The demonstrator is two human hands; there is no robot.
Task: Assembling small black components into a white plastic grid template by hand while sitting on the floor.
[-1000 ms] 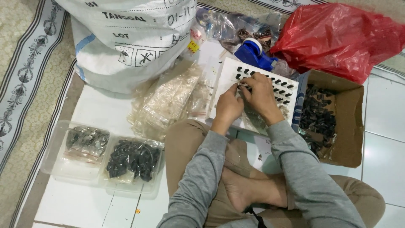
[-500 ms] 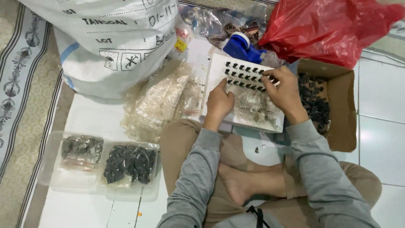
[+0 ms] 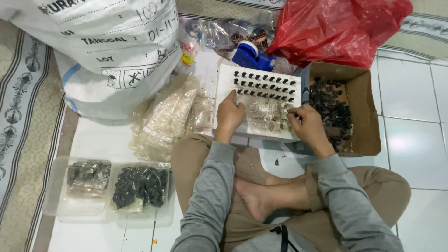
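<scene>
I sit cross-legged on the tiled floor [image 3: 410,140] with a white board [image 3: 224,77] leaning in front of my knees, and I am setting small black parts [image 3: 263,84] into it in rows. My left hand [image 3: 229,114] rests flat against the board's left side, fingers loosely closed and steadying it, with no part in that grip that I can see. My right hand [image 3: 305,123] sits at the board's right edge with the fingertips pinched together; it looks as if the grip has a small black part between thumb and forefinger, but the piece is too small for me to be sure. As I judge it, the top few rows of the board are filled and the lower half is not: there it is covered by a clear, crinkled plastic layer [image 3: 263,114], so I cannot tell whether any slots beneath are taken. A good supply of loose black parts lies in the cardboard box [image 3: 368,112] just right of the board, so plenty seems left to place. To my left a clear tray [image 3: 56,212] holds two bagged lots, and clear bags [image 3: 165,121] are heaped below a big white sack [image 3: 107,46]. A red plastic bag [image 3: 336,28] and a blue tape dispenser [image 3: 249,56] sit behind the board, partly hidden.
</scene>
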